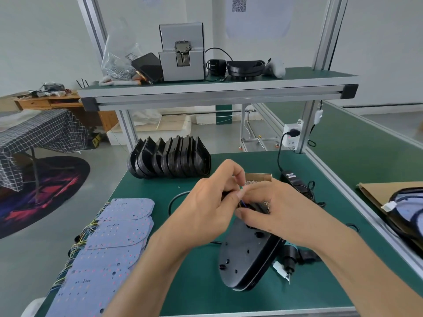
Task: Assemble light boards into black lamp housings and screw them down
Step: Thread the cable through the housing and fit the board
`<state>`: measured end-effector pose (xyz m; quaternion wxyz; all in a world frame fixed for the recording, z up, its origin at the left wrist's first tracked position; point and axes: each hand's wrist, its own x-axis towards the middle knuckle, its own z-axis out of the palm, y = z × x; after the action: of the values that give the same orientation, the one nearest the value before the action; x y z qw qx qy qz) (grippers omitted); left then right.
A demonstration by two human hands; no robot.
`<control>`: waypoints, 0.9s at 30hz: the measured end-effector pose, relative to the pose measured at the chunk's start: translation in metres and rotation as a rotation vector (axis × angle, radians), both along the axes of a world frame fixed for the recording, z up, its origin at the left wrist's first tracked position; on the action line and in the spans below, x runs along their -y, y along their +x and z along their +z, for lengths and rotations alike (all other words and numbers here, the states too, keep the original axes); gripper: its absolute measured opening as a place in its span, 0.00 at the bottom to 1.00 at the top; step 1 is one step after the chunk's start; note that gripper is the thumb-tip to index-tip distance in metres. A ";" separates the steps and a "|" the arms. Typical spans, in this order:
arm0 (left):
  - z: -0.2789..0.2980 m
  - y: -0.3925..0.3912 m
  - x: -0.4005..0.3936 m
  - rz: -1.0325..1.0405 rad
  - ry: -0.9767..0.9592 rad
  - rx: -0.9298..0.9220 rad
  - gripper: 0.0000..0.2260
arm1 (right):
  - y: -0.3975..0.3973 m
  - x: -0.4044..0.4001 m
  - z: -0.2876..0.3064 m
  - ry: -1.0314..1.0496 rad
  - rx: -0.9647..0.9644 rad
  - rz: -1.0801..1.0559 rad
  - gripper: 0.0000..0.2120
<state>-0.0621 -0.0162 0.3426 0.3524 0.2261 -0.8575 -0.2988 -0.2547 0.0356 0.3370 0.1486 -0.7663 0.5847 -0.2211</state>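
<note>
A black lamp housing (246,259) is tilted up off the green table (160,191), its back with several holes facing me. My left hand (210,202) and my right hand (270,209) meet at its far end. Both hands' fingertips pinch thin coloured wires (242,202) at the housing's top edge. A stack of pale blue light boards (109,243) with yellow and blue wires lies at the left. A row of black housings (169,159) stands on edge at the back. An electric screwdriver (289,257) lies just right of the held housing.
A small cardboard box of screws (258,178) sits behind my hands. A black power adapter (291,176) and cables lie at the right, plugged into a white socket (291,136). A shelf above carries a grey screw feeder (182,53). Assembled lamps (409,211) rest on cardboard at far right.
</note>
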 end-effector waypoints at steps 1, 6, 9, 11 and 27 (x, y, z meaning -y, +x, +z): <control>0.000 -0.001 -0.001 -0.002 0.000 -0.007 0.09 | -0.002 -0.001 -0.001 0.022 0.026 -0.003 0.18; -0.002 -0.005 -0.002 -0.008 0.026 -0.017 0.12 | -0.004 -0.003 -0.006 0.063 0.042 -0.037 0.07; -0.005 -0.005 -0.003 -0.018 0.057 -0.024 0.13 | -0.009 -0.004 -0.014 0.081 0.021 -0.046 0.11; -0.006 -0.007 -0.003 -0.025 0.067 -0.023 0.13 | -0.012 -0.005 -0.019 0.082 0.011 -0.040 0.12; -0.007 -0.010 -0.004 -0.020 0.074 -0.086 0.09 | -0.013 -0.016 -0.026 -0.114 -0.050 -0.092 0.13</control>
<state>-0.0723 -0.0121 0.3358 0.3774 0.2173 -0.8322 -0.3431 -0.2680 0.0517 0.3110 0.0800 -0.7510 0.6093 -0.2414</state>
